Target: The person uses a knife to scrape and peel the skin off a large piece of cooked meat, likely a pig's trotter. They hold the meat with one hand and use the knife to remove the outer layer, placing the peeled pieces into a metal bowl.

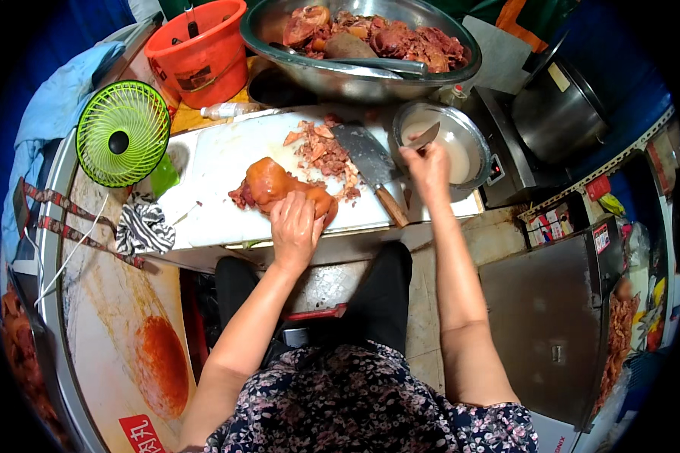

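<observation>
My left hand [296,229] presses down on a glossy brown piece of skin-on cooked meat [266,176], its fingers curled over the near side. The meat lies on a white cutting board [221,153]. In my right hand [430,167] is a small knife [426,136], its blade angled up and right. Hand and knife are over the left part of a metal bowl [479,170] of whitish liquid [455,158]. A wide cleaver [365,150] with a wooden handle lies on the board between my hands. Chopped meat scraps [326,150] are heaped left of its blade.
Behind the board stand a large steel basin [340,85] of cooked meat and a red bucket [201,56]. A green fan [119,136] and a zebra-striped cloth [144,226] are at the left. A tall metal pot [555,107] stands right of the bowl.
</observation>
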`<state>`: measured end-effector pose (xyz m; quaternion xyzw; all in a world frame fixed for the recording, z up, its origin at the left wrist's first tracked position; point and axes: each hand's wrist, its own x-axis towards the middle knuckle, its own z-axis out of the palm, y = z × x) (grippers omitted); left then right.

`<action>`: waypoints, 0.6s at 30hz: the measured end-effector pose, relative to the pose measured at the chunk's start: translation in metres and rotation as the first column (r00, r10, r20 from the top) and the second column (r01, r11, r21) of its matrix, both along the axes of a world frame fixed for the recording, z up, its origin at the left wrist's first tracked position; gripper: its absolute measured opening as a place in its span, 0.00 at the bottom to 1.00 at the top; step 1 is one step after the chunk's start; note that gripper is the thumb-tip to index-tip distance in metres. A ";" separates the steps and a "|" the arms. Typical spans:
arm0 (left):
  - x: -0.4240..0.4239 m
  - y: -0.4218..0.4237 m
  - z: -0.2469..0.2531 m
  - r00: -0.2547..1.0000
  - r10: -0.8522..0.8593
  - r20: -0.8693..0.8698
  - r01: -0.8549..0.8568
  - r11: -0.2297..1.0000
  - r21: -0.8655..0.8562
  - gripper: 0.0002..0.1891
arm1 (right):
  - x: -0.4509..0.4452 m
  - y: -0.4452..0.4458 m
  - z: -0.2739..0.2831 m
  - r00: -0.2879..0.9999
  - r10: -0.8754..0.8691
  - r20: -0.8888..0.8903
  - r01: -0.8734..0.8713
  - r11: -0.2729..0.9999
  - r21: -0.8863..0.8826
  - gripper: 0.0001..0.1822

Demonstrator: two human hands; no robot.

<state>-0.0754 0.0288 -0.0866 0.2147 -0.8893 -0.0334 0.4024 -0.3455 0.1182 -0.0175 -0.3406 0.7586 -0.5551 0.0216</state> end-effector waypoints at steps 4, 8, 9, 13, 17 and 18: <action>-0.002 -0.001 0.001 1.000 -0.018 0.016 0.018 1.000 0.005 0.27 | -0.094 0.010 -0.003 0.935 0.003 -0.356 0.247 0.713 0.656 0.14; -0.005 -0.002 -0.003 0.999 -0.035 0.020 0.035 0.999 -0.001 0.28 | -0.150 0.003 -0.054 0.958 -0.061 -0.279 0.263 0.574 0.776 0.15; -0.001 -0.002 -0.003 0.999 -0.027 0.033 0.027 1.000 0.001 0.28 | -0.147 -0.005 -0.053 0.978 0.052 -0.204 0.139 0.569 0.811 0.15; -0.004 -0.003 0.002 0.999 -0.032 0.005 0.032 0.999 -0.001 0.22 | -0.157 -0.012 -0.066 0.973 0.162 -0.165 0.019 0.655 0.756 0.15; -0.002 -0.001 -0.001 0.999 -0.035 0.010 0.035 0.999 0.006 0.24 | -0.164 -0.008 -0.061 0.956 0.115 0.271 -0.236 0.849 0.473 0.11; -0.003 -0.002 -0.001 0.999 -0.034 0.012 0.034 0.999 0.001 0.26 | -0.164 -0.004 -0.052 0.960 0.101 0.260 -0.202 0.895 0.397 0.10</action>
